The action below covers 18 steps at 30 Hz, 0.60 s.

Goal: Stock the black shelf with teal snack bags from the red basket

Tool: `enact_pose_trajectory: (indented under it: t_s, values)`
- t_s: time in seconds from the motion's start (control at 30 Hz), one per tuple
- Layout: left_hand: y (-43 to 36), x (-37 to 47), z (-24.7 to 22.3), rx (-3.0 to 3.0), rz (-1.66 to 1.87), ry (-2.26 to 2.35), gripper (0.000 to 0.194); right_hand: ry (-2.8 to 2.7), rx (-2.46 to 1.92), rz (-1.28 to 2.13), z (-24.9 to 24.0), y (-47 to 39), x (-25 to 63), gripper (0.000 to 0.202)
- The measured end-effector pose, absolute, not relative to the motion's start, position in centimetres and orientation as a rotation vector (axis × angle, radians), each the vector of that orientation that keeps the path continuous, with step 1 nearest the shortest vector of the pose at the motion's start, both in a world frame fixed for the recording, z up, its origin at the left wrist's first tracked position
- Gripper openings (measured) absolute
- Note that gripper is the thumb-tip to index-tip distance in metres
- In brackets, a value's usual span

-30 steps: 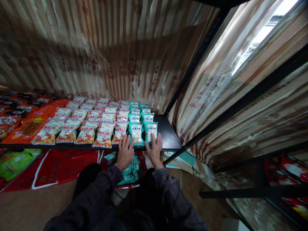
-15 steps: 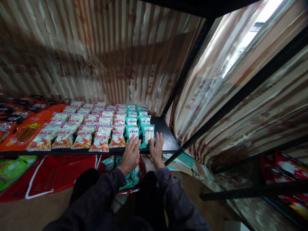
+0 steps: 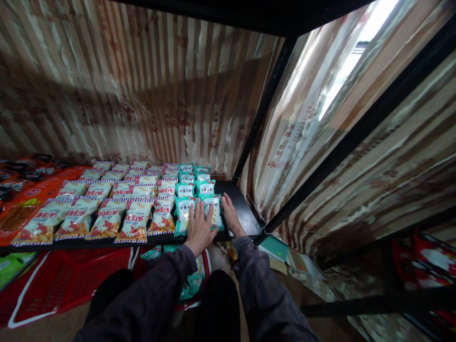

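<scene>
My left hand (image 3: 201,225) lies with its fingers spread over the two front teal snack bags, the left one (image 3: 182,219) and the right one (image 3: 216,213). My right hand (image 3: 231,216) is beside the right front bag, fingers extended along its right side, over the black shelf (image 3: 246,213). More teal bags (image 3: 205,188) stand in two columns behind the front pair. Directly left are several rows of white and orange snack bags (image 3: 132,219) with striped edges.
Orange packets (image 3: 33,197) lie farther left. Below the shelf are a red basket (image 3: 76,280) and more teal bags (image 3: 194,283). A black diagonal post (image 3: 320,161) rises at the right, near red packages (image 3: 432,251). Corrugated sheeting (image 3: 160,95) backs the shelf.
My left hand has moved up and right onto the front teal bags. My right hand has shifted to their right side. The view has moved, so the shelf appears lower and farther left.
</scene>
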<state>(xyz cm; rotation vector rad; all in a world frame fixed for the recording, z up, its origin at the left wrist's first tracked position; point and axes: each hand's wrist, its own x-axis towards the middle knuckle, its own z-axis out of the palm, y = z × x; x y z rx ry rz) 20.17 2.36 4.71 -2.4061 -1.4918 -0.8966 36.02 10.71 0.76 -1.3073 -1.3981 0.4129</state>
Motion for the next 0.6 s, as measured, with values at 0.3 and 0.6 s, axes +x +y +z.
enact_pose_trajectory:
  t_s: [0.3,0.6]
  values:
    - [4.6,20.0,5.2,-2.392,-0.783,-1.522,0.082,-1.227,-1.211,0.99,2.8,11.0,35.4,0.074]
    - [5.1,19.8,5.9,-2.393,-0.689,-1.575,0.076,-1.191,-1.214,1.131,3.8,10.8,35.1,0.078]
